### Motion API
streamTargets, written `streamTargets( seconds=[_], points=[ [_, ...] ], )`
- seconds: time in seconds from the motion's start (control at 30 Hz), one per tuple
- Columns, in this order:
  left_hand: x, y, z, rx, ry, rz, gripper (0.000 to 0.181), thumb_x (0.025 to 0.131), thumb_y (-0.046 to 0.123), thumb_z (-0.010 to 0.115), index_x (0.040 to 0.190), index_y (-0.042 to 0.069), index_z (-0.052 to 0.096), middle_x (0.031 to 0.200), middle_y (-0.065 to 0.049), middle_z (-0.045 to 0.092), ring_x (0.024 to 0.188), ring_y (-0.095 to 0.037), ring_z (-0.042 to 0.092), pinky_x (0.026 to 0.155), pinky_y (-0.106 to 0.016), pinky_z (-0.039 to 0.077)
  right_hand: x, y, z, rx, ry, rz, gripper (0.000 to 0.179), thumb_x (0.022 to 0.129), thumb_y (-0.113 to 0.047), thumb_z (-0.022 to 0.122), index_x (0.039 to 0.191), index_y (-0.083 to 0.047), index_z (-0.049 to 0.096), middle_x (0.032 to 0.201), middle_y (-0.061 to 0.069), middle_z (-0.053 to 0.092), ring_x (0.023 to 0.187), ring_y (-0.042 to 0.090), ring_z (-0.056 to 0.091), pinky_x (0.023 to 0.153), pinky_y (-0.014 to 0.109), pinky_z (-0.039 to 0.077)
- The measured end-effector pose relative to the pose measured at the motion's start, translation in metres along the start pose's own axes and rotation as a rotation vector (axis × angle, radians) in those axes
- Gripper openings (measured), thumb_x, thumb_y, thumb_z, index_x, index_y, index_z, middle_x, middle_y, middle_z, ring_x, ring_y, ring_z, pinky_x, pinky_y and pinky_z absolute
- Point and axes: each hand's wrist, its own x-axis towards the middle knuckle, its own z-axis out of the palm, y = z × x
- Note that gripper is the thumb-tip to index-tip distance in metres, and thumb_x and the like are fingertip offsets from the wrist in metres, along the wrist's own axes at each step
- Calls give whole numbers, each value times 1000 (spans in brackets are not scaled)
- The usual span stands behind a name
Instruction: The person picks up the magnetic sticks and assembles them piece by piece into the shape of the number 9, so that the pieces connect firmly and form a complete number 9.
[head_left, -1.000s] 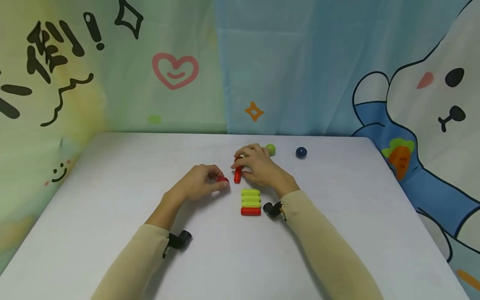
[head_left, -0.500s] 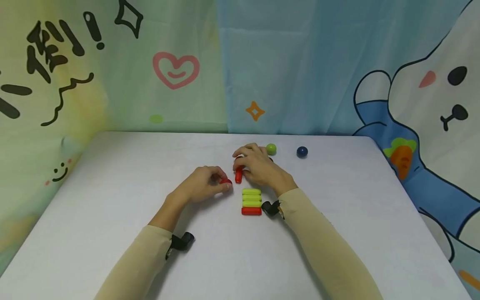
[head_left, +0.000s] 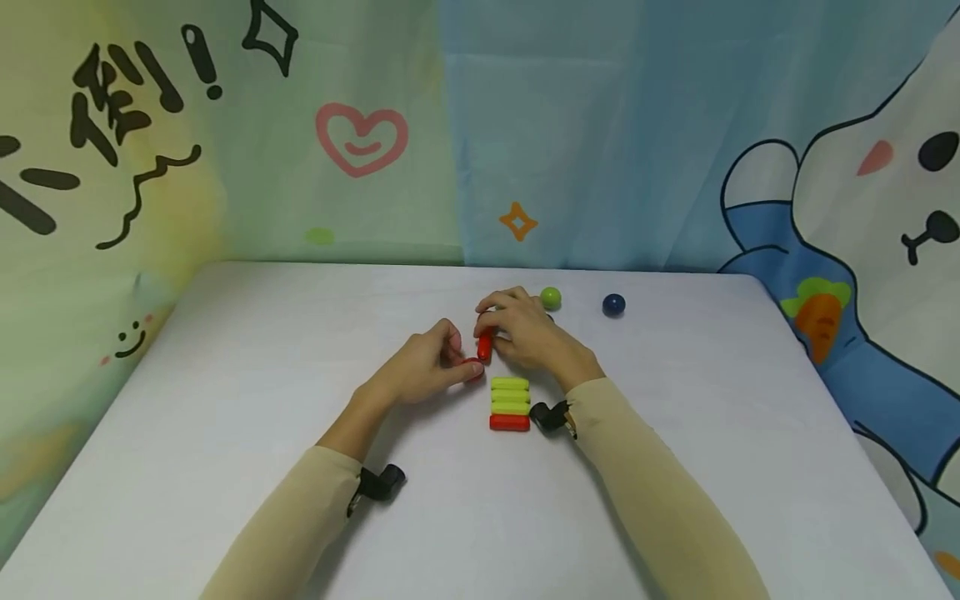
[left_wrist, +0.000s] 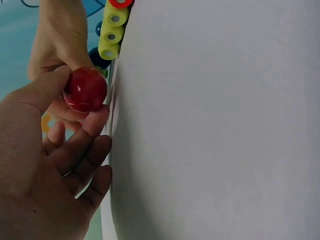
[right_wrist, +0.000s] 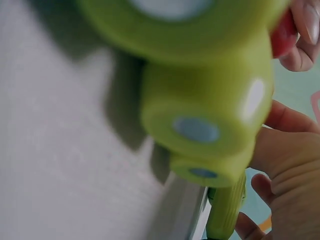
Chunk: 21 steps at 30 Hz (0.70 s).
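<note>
- And the left hand [head_left: 431,364] pinched the red ball [left_wrist: 85,90] between thumb and finger, just beyond the yellow-green rods [head_left: 510,396], a touch to their left!
- The right hand [head_left: 522,325] bent its fingers over a red rod [head_left: 484,347], beyond those rods; whether it gripped, I couldn't tell.
- Another red rod [head_left: 509,423] lay snug against their near side.
- Well beyond them, rightward, sat a green ball [head_left: 551,298], then a dark blue ball [head_left: 613,305].

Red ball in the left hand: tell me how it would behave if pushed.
The red ball would likely roll, being round. Its glossy highlight suggests a smooth, perhaps slippery surface. It seems stiff, with no dent visible where the left hand pinches it.
</note>
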Motion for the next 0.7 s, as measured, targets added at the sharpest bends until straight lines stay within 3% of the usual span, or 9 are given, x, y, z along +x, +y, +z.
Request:
streamTargets(
  seconds=[0.2, 0.4, 0.7],
  points=[
    [4, 4, 5, 4, 21, -17, 41, 94, 42, 73, 103, 11, 49, 78, 2, 63, 69, -14, 54, 65, -30, 45, 0, 2, 1, 33, -8, -2, 23, 95, -7, 68, 108, -23, 78, 140, 0, 58, 135, 29, 42, 110, 59, 33],
    [6, 3, 8, -9, 29, -15, 38, 94, 42, 74, 103, 13, 50, 80, 3, 63, 72, -13, 55, 67, -29, 45, 1, 2, 0, 40, -18, 12, 22, 96, -7, 67, 108, -22, 77, 140, 1, 58, 136, 29, 42, 111, 60, 33],
    [6, 2, 9, -7, 18, -36, 33, 94, 41, 74, 101, 15, 55, 82, 3, 65, 75, -14, 57, 70, -30, 46, -8, 8, -6, 61, 34, 10, 38, 94, -9, 70, 130, -19, 69, 137, 2, 60, 133, 30, 46, 113, 51, 35]
  ],
)
